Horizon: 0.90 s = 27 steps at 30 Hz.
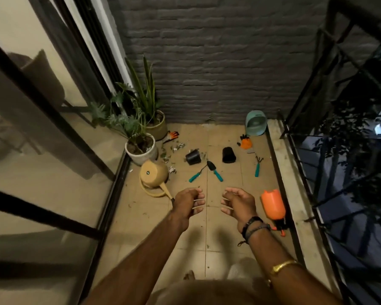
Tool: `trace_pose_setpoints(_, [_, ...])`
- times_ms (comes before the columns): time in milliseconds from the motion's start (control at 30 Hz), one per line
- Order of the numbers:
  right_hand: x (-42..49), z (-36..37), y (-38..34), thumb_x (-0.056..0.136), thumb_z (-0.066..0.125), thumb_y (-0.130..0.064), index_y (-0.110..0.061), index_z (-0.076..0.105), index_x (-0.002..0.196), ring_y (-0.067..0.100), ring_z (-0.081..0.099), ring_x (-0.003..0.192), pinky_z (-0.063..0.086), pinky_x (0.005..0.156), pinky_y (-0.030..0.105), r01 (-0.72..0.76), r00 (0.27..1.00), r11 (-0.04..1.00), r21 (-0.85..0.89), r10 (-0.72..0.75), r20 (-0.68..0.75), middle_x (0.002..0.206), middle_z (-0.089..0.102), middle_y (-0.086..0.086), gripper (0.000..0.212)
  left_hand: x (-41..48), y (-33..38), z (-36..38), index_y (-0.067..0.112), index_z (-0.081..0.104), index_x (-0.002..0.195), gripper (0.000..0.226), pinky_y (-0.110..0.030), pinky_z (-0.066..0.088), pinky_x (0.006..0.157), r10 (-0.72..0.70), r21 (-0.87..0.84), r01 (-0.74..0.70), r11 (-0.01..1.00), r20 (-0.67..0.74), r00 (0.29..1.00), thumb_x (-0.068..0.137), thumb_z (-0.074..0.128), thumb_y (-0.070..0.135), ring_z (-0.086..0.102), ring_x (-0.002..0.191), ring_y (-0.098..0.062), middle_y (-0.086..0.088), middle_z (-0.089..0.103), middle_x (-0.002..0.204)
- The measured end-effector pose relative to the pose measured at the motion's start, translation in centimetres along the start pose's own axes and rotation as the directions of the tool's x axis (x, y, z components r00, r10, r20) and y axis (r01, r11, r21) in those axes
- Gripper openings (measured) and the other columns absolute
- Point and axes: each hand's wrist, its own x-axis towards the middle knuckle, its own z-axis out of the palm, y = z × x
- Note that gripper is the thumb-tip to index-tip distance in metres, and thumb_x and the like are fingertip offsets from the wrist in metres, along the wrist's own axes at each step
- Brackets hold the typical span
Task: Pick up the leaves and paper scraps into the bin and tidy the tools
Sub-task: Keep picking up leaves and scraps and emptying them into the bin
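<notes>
Leaves and paper scraps (174,148) lie beyond both hands: the left hand (188,202) and right hand (238,202) hover empty, fingers loosely curled. Between hands and litter lie a trowel (213,169) and two tipped black pots (193,157). A toppled watering can (154,175) sits left, an orange sprayer (273,205) right, and the teal bin (256,122) by the far wall.

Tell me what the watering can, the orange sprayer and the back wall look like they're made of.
The watering can is probably plastic: matt tan, one even colour, smooth moulded curves. The orange sprayer is likely plastic, slightly glossy with soft highlights. The back wall is brick painted dark grey, matt; staggered courses and joints show.
</notes>
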Motion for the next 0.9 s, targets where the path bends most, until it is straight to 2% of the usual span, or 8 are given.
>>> trace_pose_setpoints(133, [8.6, 1.5, -4.1, 0.094, 0.064, -0.008, -0.015, 0.069, 0.109, 0.021, 0.07, 0.088, 0.062, 0.075, 0.037, -0.02, 1.0, 1.0, -0.005, 0.02, 0.017, 0.097, 0.072, 0.008, 0.017, 7.3, 4.0, 4.1, 0.011, 0.07, 0.109, 0.023, -0.028, 0.056, 0.064, -0.023, 0.014, 0.023, 1.0, -0.008, 1.0, 0.098, 0.052, 0.019, 0.067, 0.079, -0.017, -0.005, 0.073, 0.091])
trace_pose_setpoints(200, [13.6, 2.1, -6.5, 0.094, 0.063, -0.008, -0.014, 0.069, 0.109, 0.021, 0.069, 0.085, 0.061, 0.067, 0.034, -0.024, 0.998, 1.0, -0.02, 0.025, 0.052, 0.096, 0.071, 0.008, 0.018, 11.1, 6.1, 6.4, 0.011, 0.07, 0.108, 0.021, -0.028, 0.055, 0.064, -0.033, -0.023, 0.032, 0.999, -0.036, 0.999, 0.098, 0.052, 0.018, 0.067, 0.078, -0.017, -0.005, 0.073, 0.091])
trace_pose_setpoints(267, [18.6, 2.6, -9.3, 0.093, 0.063, -0.007, -0.012, 0.07, 0.107, 0.02, 0.067, 0.077, 0.054, 0.055, 0.028, -0.027, 0.994, 0.999, -0.043, 0.031, 0.105, 0.091, 0.071, 0.011, 0.016, 14.8, 8.5, 8.9, 0.011, 0.07, 0.107, 0.02, -0.029, 0.055, 0.067, -0.047, -0.067, 0.042, 0.997, -0.078, 0.996, 0.098, 0.053, 0.018, 0.068, 0.076, -0.016, -0.005, 0.073, 0.089])
trace_pose_setpoints(500, [31.5, 6.3, -20.5, 0.093, 0.061, -0.004, -0.012, 0.068, 0.098, 0.015, 0.06, 0.058, 0.05, 0.052, 0.028, -0.004, 0.955, 0.963, -0.27, 0.085, 0.286, 0.079, 0.066, 0.011, 0.011, 23.2, 17.1, 14.8, 0.011, 0.068, 0.107, 0.019, -0.028, 0.054, 0.067, -0.104, -0.244, 0.043, 0.969, -0.242, 0.965, 0.098, 0.053, 0.018, 0.066, 0.073, -0.015, -0.003, 0.071, 0.086])
trace_pose_setpoints(567, [34.6, 8.7, -23.0, 0.093, 0.062, -0.007, -0.016, 0.069, 0.096, 0.019, 0.064, 0.065, 0.057, 0.059, 0.032, 0.029, 0.946, 0.94, -0.34, 0.083, 0.312, 0.081, 0.068, 0.009, 0.011, 25.6, 19.3, 15.2, 0.014, 0.068, 0.104, 0.017, -0.028, 0.053, 0.067, -0.104, -0.275, 0.021, 0.961, -0.289, 0.952, 0.097, 0.053, 0.018, 0.066, 0.073, -0.014, -0.002, 0.07, 0.088])
trace_pose_setpoints(667, [39.3, 12.9, -25.7, 0.082, 0.068, -0.018, -0.024, 0.073, 0.088, 0.026, 0.072, 0.087, 0.061, 0.082, 0.042, 0.093, 0.935, 0.881, -0.464, 0.083, 0.345, 0.091, 0.075, 0.005, 0.01, 29.6, 22.3, 14.5, 0.015, 0.068, 0.104, 0.019, -0.028, 0.052, 0.068, -0.096, -0.33, -0.025, 0.944, -0.344, 0.934, 0.097, 0.051, 0.017, 0.064, 0.077, -0.015, -0.003, 0.069, 0.09])
trace_pose_setpoints(733, [42.6, 16.1, -26.9, 0.077, 0.07, -0.017, -0.025, 0.075, 0.084, 0.028, 0.073, 0.09, 0.06, 0.086, 0.047, 0.128, 0.919, 0.847, -0.516, 0.095, 0.383, 0.092, 0.076, 0.007, 0.012, 32.3, 24.0, 13.6, 0.013, 0.068, 0.108, 0.021, -0.028, 0.053, 0.067, -0.101, -0.361, -0.044, 0.932, -0.372, 0.923, 0.097, 0.051, 0.016, 0.064, 0.079, -0.016, -0.004, 0.069, 0.089])
trace_pose_setpoints(900, [46.3, 23.7, -30.2, 0.089, 0.065, -0.008, -0.014, 0.071, 0.098, 0.022, 0.067, 0.075, 0.062, 0.067, 0.037, 0.169, 0.89, 0.818, -0.549, 0.112, 0.441, 0.085, 0.07, 0.008, 0.013, 38.5, 28.2, 10.5, 0.008, 0.066, 0.11, 0.02, -0.025, 0.051, 0.057, -0.069, -0.33, -0.082, 0.94, -0.421, 0.904, 0.097, 0.052, 0.015, 0.06, 0.068, -0.014, -0.005, 0.066, 0.086])
